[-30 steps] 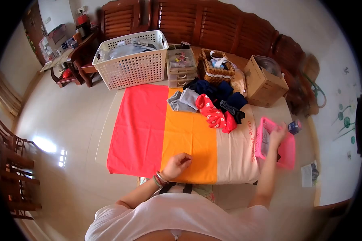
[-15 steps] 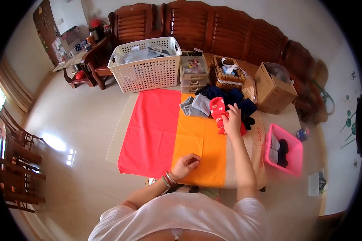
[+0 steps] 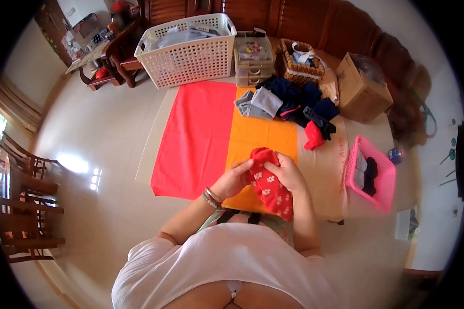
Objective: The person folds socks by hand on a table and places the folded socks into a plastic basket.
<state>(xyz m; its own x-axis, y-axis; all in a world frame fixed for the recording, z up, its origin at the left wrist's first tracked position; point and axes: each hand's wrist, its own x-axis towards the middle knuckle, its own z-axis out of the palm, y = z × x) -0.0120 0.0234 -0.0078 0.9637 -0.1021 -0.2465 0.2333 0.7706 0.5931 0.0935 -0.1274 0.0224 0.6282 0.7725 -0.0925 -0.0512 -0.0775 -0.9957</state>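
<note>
A red sock with white flowers point(image 3: 268, 186) hangs between my two hands over the near edge of the cloth. My left hand point(image 3: 234, 179) pinches its upper left edge, and beaded bracelets circle that wrist. On the other side, my right hand point(image 3: 287, 174) grips the sock's upper right edge, thumb on top. The sock's lower end droops toward my lap. Beyond the hands lies a pile of dark socks or clothes point(image 3: 294, 97), with grey pieces point(image 3: 265, 102) at its left. Another red piece point(image 3: 313, 136) rests at the pile's near right edge.
A red and orange cloth point(image 3: 201, 139) covers much of the table. Along the back stand a white basket point(image 3: 191, 59), a drawer box point(image 3: 253, 56), a wicker basket point(image 3: 294, 72) and a cardboard box point(image 3: 363, 90). A pink basket point(image 3: 384, 193) at right holds grey and black items.
My right hand has brought the red flowered sock from the pile back toward my body. My left hand has moved up and now grips it too. The view has tilted downward.
</note>
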